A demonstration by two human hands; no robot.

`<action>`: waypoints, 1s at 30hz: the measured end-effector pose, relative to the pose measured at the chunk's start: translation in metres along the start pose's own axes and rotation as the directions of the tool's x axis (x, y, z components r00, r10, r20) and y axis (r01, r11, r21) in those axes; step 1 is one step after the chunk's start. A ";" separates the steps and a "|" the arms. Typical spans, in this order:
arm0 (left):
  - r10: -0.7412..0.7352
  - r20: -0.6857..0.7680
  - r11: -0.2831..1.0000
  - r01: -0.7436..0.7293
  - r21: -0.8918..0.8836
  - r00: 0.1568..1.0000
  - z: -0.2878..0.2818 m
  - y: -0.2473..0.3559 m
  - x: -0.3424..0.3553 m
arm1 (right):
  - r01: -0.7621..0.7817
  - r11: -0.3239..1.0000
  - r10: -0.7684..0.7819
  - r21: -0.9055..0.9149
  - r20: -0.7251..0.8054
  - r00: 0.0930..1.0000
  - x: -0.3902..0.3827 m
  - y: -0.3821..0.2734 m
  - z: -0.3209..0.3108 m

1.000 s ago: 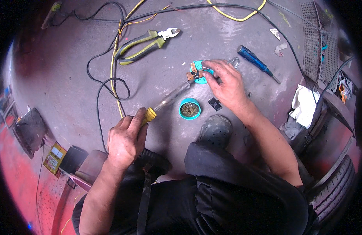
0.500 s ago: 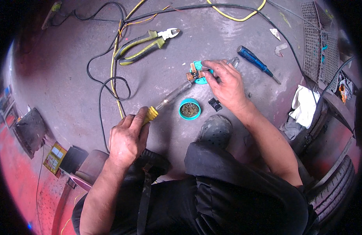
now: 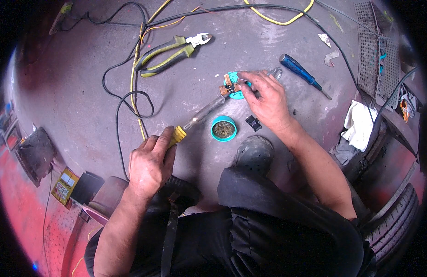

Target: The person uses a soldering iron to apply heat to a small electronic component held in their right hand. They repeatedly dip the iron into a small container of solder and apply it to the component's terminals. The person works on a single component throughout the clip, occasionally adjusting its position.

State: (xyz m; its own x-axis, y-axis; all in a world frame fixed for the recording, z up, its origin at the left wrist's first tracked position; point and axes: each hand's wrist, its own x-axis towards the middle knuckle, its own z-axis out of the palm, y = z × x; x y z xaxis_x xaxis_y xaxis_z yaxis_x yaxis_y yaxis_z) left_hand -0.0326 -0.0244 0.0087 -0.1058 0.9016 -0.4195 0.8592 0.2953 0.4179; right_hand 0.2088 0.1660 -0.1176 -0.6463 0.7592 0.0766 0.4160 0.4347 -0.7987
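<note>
My left hand (image 3: 150,162) is closed round the yellow handle of a soldering iron (image 3: 205,113). The iron's metal barrel slants up and to the right, its tip end at a small brown circuit board (image 3: 230,88) with black parts. With fingers pinched at the board's right side, my right hand (image 3: 269,99) holds it over a turquoise lid (image 3: 237,95). A thin strand shows by the fingertips; I cannot make out what it is. Below the board stands a round turquoise tin (image 3: 224,139) with brownish, crumbly stuff in it. A small black plastic part (image 3: 253,123) lies beside my right wrist.
Green-and-black side cutters (image 3: 169,55) lie at the far left, near black and yellow cables (image 3: 136,92). A blue screwdriver (image 3: 300,71) rests right of my right hand. Further right are a white cloth (image 3: 358,124) and a tyre (image 3: 393,226). My shoe (image 3: 255,152) is close to the tin.
</note>
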 end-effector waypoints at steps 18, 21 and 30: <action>-0.007 0.000 1.000 0.007 -0.016 1.000 0.003 0.000 0.000 | 0.032 0.999 -0.032 -0.003 -0.043 0.999 0.001 -0.002 0.002; -0.005 -0.002 1.000 0.005 -0.009 1.000 0.001 0.001 -0.001 | 0.023 1.000 -0.022 0.005 -0.034 0.999 0.001 -0.003 0.002; -0.025 0.012 0.999 0.025 -0.023 1.000 0.004 0.001 -0.002 | 0.032 0.999 -0.032 -0.008 -0.026 0.999 0.001 -0.002 0.001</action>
State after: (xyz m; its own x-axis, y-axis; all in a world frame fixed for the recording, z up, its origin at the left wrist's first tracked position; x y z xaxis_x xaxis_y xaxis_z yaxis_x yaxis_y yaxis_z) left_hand -0.0296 -0.0270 0.0060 -0.1210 0.8903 -0.4389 0.8443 0.3248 0.4261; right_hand 0.2062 0.1652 -0.1165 -0.6426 0.7572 0.1172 0.4004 0.4623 -0.7912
